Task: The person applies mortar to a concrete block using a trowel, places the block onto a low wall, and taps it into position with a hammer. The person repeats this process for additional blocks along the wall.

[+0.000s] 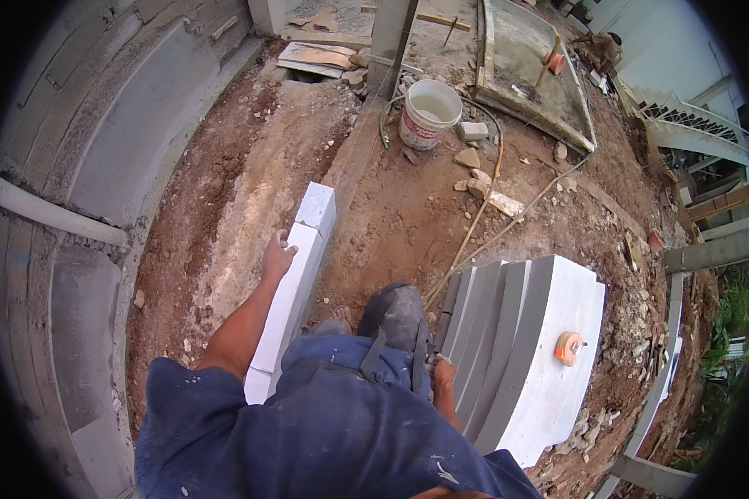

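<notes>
A narrow row of white, smooth-faced blocks (290, 279) runs forward along the ground to the left of my legs, with joints between the pieces. At the row's left edge, my left hand (278, 256) has its fingers curled against the far part of a block. My right hand (443, 368) is closed low beside my bent knee, near the stacked slabs; what its fingers hold is hidden. Several large white slabs (549, 366) lean together on my right. On the outermost one lies a round orange thing (568, 349) like a small reel.
A white bucket (429, 116) stands ahead beside rubble (474, 179) and a hose (493, 175). Beyond lies a wood-framed mixing bed (524, 83). A concrete wall (141, 116) rises on the left. Another person (601, 51) is far off at the upper right.
</notes>
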